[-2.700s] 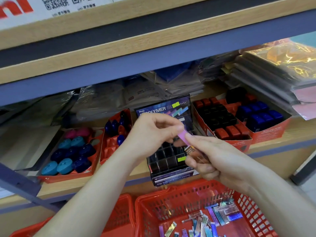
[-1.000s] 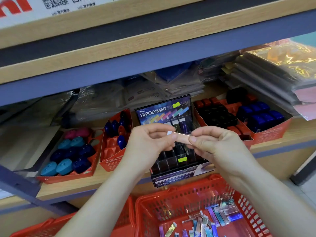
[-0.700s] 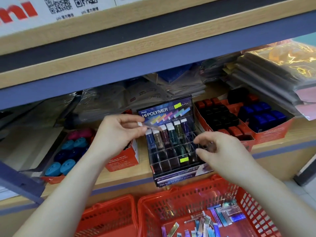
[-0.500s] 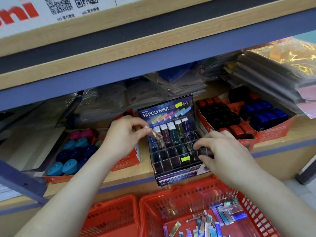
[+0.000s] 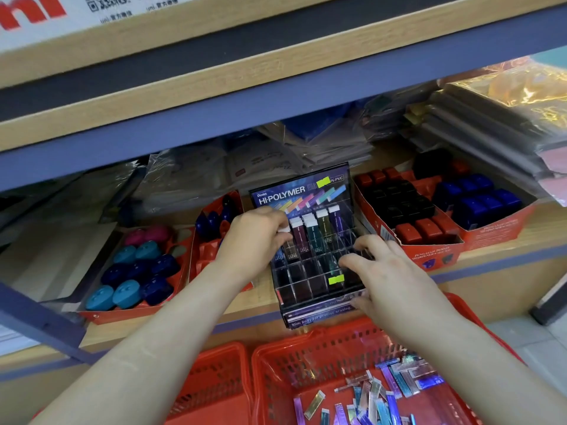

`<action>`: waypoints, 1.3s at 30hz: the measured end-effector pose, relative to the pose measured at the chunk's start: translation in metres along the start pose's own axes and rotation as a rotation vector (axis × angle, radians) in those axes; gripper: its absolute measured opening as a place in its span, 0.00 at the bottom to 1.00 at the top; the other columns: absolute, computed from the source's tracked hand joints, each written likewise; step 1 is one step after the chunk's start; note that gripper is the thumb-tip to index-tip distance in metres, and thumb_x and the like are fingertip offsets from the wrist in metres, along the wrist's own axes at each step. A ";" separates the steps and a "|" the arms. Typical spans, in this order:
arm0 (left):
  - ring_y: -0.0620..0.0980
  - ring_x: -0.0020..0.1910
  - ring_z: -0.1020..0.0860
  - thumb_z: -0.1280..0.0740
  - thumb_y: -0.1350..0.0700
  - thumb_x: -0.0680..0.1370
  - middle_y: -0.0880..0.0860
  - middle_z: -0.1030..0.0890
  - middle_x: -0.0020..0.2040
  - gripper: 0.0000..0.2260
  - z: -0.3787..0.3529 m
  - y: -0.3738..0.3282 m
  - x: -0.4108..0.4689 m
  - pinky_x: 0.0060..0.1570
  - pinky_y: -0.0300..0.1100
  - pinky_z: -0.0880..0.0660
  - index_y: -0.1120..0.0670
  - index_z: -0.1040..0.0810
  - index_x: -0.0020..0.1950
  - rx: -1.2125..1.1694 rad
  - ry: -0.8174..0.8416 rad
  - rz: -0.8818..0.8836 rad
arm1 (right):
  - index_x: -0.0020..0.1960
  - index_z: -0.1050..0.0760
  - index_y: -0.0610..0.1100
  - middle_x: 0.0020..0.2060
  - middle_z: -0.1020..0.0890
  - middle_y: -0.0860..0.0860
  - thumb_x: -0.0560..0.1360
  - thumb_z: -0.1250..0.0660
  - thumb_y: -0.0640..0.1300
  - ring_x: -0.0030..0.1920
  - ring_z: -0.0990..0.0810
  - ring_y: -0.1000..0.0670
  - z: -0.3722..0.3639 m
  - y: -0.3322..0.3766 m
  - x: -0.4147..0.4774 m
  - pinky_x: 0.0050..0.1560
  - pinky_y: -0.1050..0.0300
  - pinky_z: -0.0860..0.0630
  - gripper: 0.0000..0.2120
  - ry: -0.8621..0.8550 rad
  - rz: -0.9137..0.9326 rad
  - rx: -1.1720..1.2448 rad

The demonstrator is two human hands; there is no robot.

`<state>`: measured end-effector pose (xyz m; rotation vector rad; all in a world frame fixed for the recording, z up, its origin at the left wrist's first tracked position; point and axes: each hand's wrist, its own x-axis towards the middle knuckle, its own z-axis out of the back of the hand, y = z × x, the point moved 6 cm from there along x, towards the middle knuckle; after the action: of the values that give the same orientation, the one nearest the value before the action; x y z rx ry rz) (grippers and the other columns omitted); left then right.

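Head cam: left hand (image 5: 254, 240) pinched a slim eraser (image 5: 289, 247) by its white tip, feeding it into a back-row slot of the display case (image 5: 310, 285). Right hand (image 5: 389, 271) lay spread on the case's front, fingers loose, probably just steadying it.

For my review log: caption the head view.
Left hand pinches a slim eraser at the display rack; right hand touches the rack.

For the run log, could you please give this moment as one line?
left hand: pinches eraser at rack | right hand: rests on rack | basket: loose erasers
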<state>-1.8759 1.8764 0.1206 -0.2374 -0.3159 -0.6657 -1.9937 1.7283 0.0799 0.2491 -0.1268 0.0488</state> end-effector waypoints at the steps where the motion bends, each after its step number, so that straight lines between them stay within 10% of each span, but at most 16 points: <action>1: 0.54 0.47 0.21 0.27 0.54 0.74 0.54 0.19 0.47 0.10 -0.002 0.001 0.000 0.46 0.47 0.24 0.58 0.19 0.52 0.004 -0.007 -0.009 | 0.70 0.35 0.56 0.71 0.41 0.53 0.76 0.30 0.50 0.69 0.39 0.50 -0.001 -0.001 0.001 0.56 0.55 0.22 0.26 -0.021 -0.005 -0.002; 12: 0.40 0.37 0.24 0.31 0.57 0.76 0.42 0.20 0.37 0.05 0.050 -0.014 -0.046 0.39 0.27 0.30 0.49 0.16 0.44 -0.335 -0.274 0.218 | 0.66 0.27 0.48 0.66 0.27 0.46 0.67 0.23 0.44 0.67 0.29 0.43 -0.010 0.002 -0.004 0.50 0.48 0.19 0.30 -0.259 0.032 0.035; 16: 0.39 0.35 0.23 0.31 0.57 0.75 0.39 0.19 0.38 0.06 0.032 -0.043 -0.107 0.35 0.27 0.30 0.47 0.18 0.42 -0.527 -0.099 0.115 | 0.59 0.22 0.46 0.53 0.21 0.52 0.72 0.29 0.41 0.52 0.23 0.50 0.017 -0.006 -0.020 0.43 0.56 0.24 0.16 -0.401 0.084 0.145; 20: 0.39 0.42 0.22 0.34 0.54 0.76 0.42 0.18 0.42 0.05 -0.059 -0.053 -0.164 0.43 0.32 0.28 0.47 0.18 0.49 -0.408 0.251 0.090 | 0.53 0.21 0.53 0.43 0.19 0.57 0.75 0.33 0.45 0.43 0.20 0.51 0.000 -0.028 -0.044 0.44 0.52 0.23 0.08 -0.124 0.000 0.179; 29: 0.56 0.65 0.27 0.37 0.54 0.76 0.54 0.24 0.63 0.15 -0.276 -0.063 -0.275 0.63 0.46 0.29 0.50 0.25 0.63 -0.116 1.009 0.116 | 0.68 0.29 0.48 0.63 0.22 0.45 0.76 0.37 0.45 0.64 0.25 0.44 -0.187 -0.118 -0.153 0.59 0.55 0.29 0.20 0.770 -0.240 -0.070; 34: 0.59 0.78 0.48 0.34 0.45 0.78 0.62 0.47 0.78 0.35 -0.332 -0.067 -0.278 0.75 0.49 0.50 0.59 0.45 0.78 -0.013 1.154 0.152 | 0.72 0.35 0.44 0.66 0.25 0.41 0.77 0.34 0.47 0.66 0.26 0.43 -0.282 -0.131 -0.170 0.62 0.55 0.30 0.26 0.860 -0.472 0.139; 39: 0.58 0.76 0.44 0.34 0.37 0.75 0.60 0.42 0.76 0.42 -0.374 -0.054 -0.277 0.73 0.50 0.47 0.62 0.46 0.76 -0.093 1.022 0.437 | 0.72 0.39 0.38 0.66 0.29 0.37 0.73 0.31 0.60 0.68 0.30 0.38 -0.345 -0.136 -0.162 0.66 0.49 0.32 0.39 0.684 -0.829 0.305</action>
<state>-2.0373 1.8749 -0.3191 -0.0279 0.7327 -0.3007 -2.1043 1.6774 -0.3057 0.5588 0.6735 -0.6718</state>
